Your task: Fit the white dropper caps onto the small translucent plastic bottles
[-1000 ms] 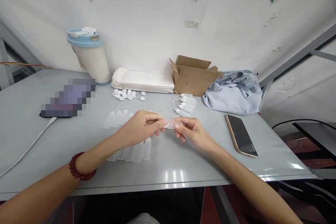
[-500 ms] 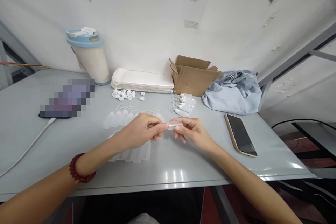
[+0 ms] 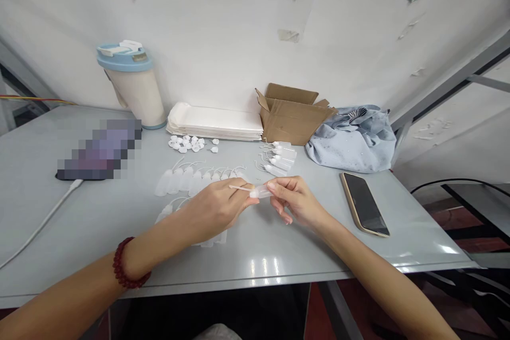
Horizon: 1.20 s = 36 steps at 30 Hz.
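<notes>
The left hand [image 3: 223,204] has rolled knuckles-up, baring the thin spout [image 3: 240,188] of a small bottle [image 3: 263,191].
The spout now lies across that hand's fingers, pointing left, where half a second ago the hand covered it. Left thumb and fingers seem to pinch the white collar [image 3: 254,194], their grip partly hidden from me; the right hand [image 3: 297,199] keeps thumb and fingertips clamped on the body's far end. The bottle is held between both hands, nearer than the row of spouted bottles [image 3: 189,183] on the table [image 3: 287,255]. I read the roll as a twist on the fitting; whether it is tight, I can't tell.
</notes>
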Tool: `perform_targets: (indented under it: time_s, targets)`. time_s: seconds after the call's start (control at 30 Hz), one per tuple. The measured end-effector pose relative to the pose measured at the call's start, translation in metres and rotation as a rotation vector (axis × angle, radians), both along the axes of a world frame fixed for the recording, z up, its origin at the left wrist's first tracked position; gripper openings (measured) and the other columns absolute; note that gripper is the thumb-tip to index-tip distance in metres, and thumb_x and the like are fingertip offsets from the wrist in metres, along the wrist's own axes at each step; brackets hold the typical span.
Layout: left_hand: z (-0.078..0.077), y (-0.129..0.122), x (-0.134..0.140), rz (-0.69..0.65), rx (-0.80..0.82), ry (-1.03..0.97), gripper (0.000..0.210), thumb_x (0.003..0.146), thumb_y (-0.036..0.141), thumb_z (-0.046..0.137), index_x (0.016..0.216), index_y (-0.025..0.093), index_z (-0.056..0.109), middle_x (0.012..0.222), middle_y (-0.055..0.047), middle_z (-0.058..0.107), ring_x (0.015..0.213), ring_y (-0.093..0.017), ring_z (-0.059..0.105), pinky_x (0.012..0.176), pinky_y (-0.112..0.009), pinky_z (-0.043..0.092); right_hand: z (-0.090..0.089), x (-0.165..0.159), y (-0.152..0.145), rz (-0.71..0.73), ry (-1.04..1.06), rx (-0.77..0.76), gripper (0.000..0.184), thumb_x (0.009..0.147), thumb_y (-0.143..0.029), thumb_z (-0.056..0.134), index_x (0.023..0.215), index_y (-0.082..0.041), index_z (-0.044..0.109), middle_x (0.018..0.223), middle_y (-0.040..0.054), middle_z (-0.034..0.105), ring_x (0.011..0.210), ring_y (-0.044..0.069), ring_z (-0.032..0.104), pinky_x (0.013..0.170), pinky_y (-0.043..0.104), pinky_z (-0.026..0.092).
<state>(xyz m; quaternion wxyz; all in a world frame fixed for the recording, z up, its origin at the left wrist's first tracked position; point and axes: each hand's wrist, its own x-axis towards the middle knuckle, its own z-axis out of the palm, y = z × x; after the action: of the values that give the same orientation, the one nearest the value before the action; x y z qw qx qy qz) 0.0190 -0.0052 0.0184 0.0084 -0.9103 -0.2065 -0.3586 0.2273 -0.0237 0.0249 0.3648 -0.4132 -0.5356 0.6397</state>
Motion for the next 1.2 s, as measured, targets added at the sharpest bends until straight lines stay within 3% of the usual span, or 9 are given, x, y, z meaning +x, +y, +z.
perform_targets:
  time_s: [0.1, 0.27, 0.43, 0.57, 0.8, 1.1, 1.2]
  targets:
    - [0.003, -0.001, 0.001, 0.021, -0.113, -0.012, 0.027, 0.096, 0.029, 0.043, 0.077, 0.015, 0.057, 0.070, -0.004, 0.063, 0.064, -0.015, 0.059, 0.060, -0.026, 0.047, 0.000, -0.001, -0.001, -0.016, 0.008, -0.012, 0.036, 0.085, -0.044, 0.058, 0.068, -0.013, 0.061, 0.043, -0.0054, 0.051, 0.028, 0.004, 0.039, 0.032, 0.019, 0.030]
    - [0.016, 0.000, 0.000, 0.057, -0.603, -0.041, 0.027, 0.094, 0.032, 0.044, 0.076, 0.018, 0.058, 0.069, 0.001, 0.063, 0.059, -0.011, 0.055, 0.058, -0.022, 0.042, -0.005, -0.003, 0.000, -0.026, 0.065, 0.076, 0.028, 0.084, -0.040, 0.062, 0.088, -0.013, 0.068, 0.051, -0.0048, 0.053, 0.037, 0.005, 0.044, 0.040, 0.020, 0.037]
    - [0.017, 0.001, 0.001, 0.062, -0.676, 0.060, 0.041, 0.096, 0.033, 0.034, 0.061, 0.018, 0.047, 0.059, 0.001, 0.055, 0.055, -0.012, 0.050, 0.057, -0.025, 0.038, -0.006, -0.002, 0.000, -0.024, 0.043, 0.159, 0.027, 0.085, -0.038, 0.061, 0.098, -0.016, 0.068, 0.060, -0.0023, 0.057, 0.045, 0.007, 0.049, 0.045, 0.022, 0.040]
    - [0.014, 0.001, 0.001, 0.068, -0.634, 0.076, 0.042, 0.096, 0.034, 0.036, 0.058, 0.018, 0.046, 0.055, 0.001, 0.053, 0.050, -0.011, 0.046, 0.054, -0.025, 0.035, -0.004, -0.001, -0.002, -0.010, -0.034, 0.189, 0.032, 0.085, -0.043, 0.059, 0.098, -0.015, 0.067, 0.059, -0.0023, 0.058, 0.042, 0.007, 0.048, 0.046, 0.023, 0.039]
    - [0.010, 0.001, -0.002, 0.026, -0.454, 0.055, 0.032, 0.096, 0.032, 0.041, 0.074, 0.016, 0.058, 0.062, -0.002, 0.061, 0.056, -0.013, 0.055, 0.055, -0.026, 0.038, -0.008, -0.002, -0.001, 0.001, -0.003, 0.146, 0.032, 0.083, -0.044, 0.061, 0.089, -0.013, 0.066, 0.053, -0.0054, 0.050, 0.038, 0.005, 0.043, 0.040, 0.022, 0.032]
    - [0.003, 0.000, -0.001, 0.042, 0.031, 0.165, 0.034, 0.099, 0.028, 0.034, 0.077, 0.014, 0.056, 0.066, -0.004, 0.060, 0.059, -0.015, 0.056, 0.055, -0.027, 0.042, -0.006, 0.000, 0.002, 0.012, 0.016, -0.037, 0.035, 0.084, -0.044, 0.059, 0.068, -0.014, 0.057, 0.048, -0.0065, 0.045, 0.031, 0.004, 0.036, 0.032, 0.020, 0.021]
    - [0.004, 0.001, -0.001, 0.047, 0.073, 0.169, 0.033, 0.098, 0.027, 0.036, 0.077, 0.014, 0.056, 0.065, -0.004, 0.059, 0.058, -0.015, 0.055, 0.053, -0.027, 0.041, -0.003, -0.001, 0.001, 0.016, 0.011, -0.054, 0.038, 0.084, -0.044, 0.059, 0.061, -0.015, 0.051, 0.047, -0.0065, 0.044, 0.030, 0.003, 0.035, 0.033, 0.020, 0.021]
